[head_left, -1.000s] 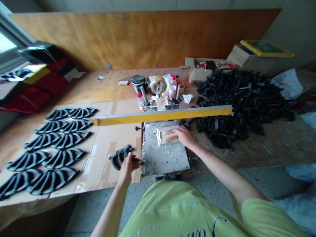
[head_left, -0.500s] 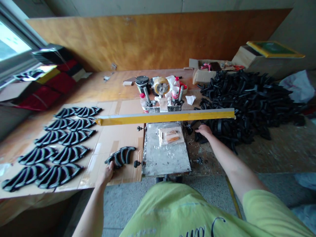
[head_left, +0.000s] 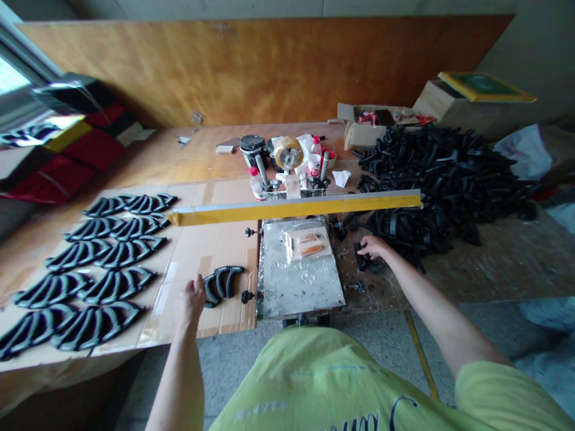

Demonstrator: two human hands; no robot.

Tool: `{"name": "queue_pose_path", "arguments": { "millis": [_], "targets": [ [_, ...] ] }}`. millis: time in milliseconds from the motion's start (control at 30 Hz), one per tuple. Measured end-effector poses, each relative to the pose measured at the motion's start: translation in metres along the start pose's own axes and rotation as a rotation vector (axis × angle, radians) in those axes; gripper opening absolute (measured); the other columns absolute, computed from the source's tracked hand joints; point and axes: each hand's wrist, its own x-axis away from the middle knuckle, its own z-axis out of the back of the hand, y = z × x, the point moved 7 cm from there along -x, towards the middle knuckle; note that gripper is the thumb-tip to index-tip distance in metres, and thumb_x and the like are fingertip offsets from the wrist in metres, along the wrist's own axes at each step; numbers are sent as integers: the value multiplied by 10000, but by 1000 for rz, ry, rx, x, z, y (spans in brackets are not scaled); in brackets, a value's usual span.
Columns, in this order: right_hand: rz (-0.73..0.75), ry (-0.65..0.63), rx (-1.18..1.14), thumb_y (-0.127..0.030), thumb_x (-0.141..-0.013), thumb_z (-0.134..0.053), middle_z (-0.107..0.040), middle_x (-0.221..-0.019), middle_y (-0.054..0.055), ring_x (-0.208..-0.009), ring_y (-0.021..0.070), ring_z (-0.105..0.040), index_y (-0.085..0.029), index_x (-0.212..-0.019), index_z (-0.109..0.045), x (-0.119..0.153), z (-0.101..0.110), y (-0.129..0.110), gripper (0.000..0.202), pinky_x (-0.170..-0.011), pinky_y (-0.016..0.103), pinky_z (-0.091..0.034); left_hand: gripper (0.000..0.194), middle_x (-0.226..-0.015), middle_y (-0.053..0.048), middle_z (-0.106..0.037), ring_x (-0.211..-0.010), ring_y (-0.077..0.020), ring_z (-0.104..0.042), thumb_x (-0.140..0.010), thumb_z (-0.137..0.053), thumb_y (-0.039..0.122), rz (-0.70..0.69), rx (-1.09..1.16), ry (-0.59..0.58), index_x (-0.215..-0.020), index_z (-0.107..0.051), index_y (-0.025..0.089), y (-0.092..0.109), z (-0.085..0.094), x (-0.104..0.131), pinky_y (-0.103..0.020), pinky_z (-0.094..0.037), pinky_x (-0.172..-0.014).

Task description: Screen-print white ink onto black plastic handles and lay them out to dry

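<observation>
My left hand (head_left: 194, 296) is closed beside a small group of black curved pieces (head_left: 223, 282) on the cardboard; what its fingers hold, if anything, is hidden. My right hand (head_left: 374, 246) pinches a black curved piece (head_left: 362, 258) at the near left edge of a large heap of similar black pieces (head_left: 440, 173). Between the hands lies a grey metal plate (head_left: 300, 293) with a clear packet (head_left: 308, 244) on it. Fan-shaped sets of black pieces (head_left: 105, 326) are laid out in two columns on the left.
A yellow-sided bar (head_left: 296, 208) crosses above the plate's far end. Behind it stand a tape roll (head_left: 288, 152), a black tub (head_left: 252, 151) and red-capped bottles (head_left: 315, 145). Black knobs (head_left: 247, 296) stick out beside the plate. Red and black boxes (head_left: 74, 155) are stacked at far left.
My left hand has lifted slightly from the group of curved pieces, which now looks shorter at its left end. The right hand has come nearer with a black piece. The view has shifted slightly.
</observation>
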Motion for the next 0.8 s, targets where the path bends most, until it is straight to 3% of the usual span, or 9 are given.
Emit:
{"name": "queue_pose_path", "arguments": {
  "millis": [100, 167, 233, 333, 467, 600, 733, 800],
  "targets": [
    [123, 166, 60, -189, -684, -787, -700, -799, 37, -634, 159, -666, -173, -921, -664, 22, 37, -27, 268, -626, 257, -528, 444, -552, -14, -547, -537, -187, -545, -882, -345, 529, 18, 288, -15, -836, -610, 176, 35, 8, 4, -286, -422, -537],
    [316, 312, 20, -143, -689, -750, -704, -852, 36, -752, 175, -675, -186, -947, -693, 41, 58, -60, 268, -727, 273, -523, 430, -543, 15, -530, -492, -144, -505, -875, -390, 545, -55, 486, -10, -850, -608, 175, 68, 19, 9, -247, -391, -498],
    [574, 371, -80, -110, -706, -710, -693, -948, 39, -874, 183, -660, -204, -1048, -710, 61, 58, -98, 355, -820, 296, -513, 426, -547, 26, -531, -475, -112, -481, -869, -436, 559, -169, 645, 2, -854, -616, 173, 108, 32, 14, -217, -372, -478],
    [918, 312, -134, -74, -761, -640, -656, -1027, 40, -954, 181, -628, -237, -1093, -731, 85, 19, -149, 381, -906, 338, -492, 428, -548, 28, -541, -464, -86, -465, -878, -462, 565, -344, 839, 10, -865, -621, 168, 169, 53, 24, -191, -370, -479],
    [1100, 312, -55, -80, -871, -545, -624, -983, 46, -955, 170, -588, -237, -1061, -749, 92, -42, -179, 320, -920, 340, -472, 445, -557, 13, -559, -475, -82, -486, -898, -446, 568, -494, 1021, 32, -789, -603, 166, 229, 76, 35, -192, -396, -497],
    [1134, 431, 88, -115, -898, -553, -624, -978, 58, -996, 193, -532, -250, -1129, -722, 93, -63, -187, 317, -933, 360, -441, 480, -496, 26, -506, -461, -89, -467, -933, -380, 572, -545, 1015, 89, -774, -611, 182, 254, 85, 43, -200, -379, -498],
    [1125, 435, 167, -133, -894, -562, -643, -1079, 74, -1061, 210, -527, -242, -1189, -689, 100, -62, -189, 339, -971, 378, -429, 518, -527, 8, -539, -489, -109, -495, -936, -361, 589, -521, 951, 81, -817, -650, 177, 251, 78, 43, -219, -382, -496],
    [1013, 414, 155, -181, -882, -594, -638, -1178, 74, -1115, 228, -531, -245, -1228, -663, 97, -50, -180, 358, -1014, 397, -416, 540, -616, -17, -612, -561, -126, -550, -929, -360, 605, -534, 936, 32, -885, -676, 170, 244, 73, 47, -230, -420, -541]
  ]
}}
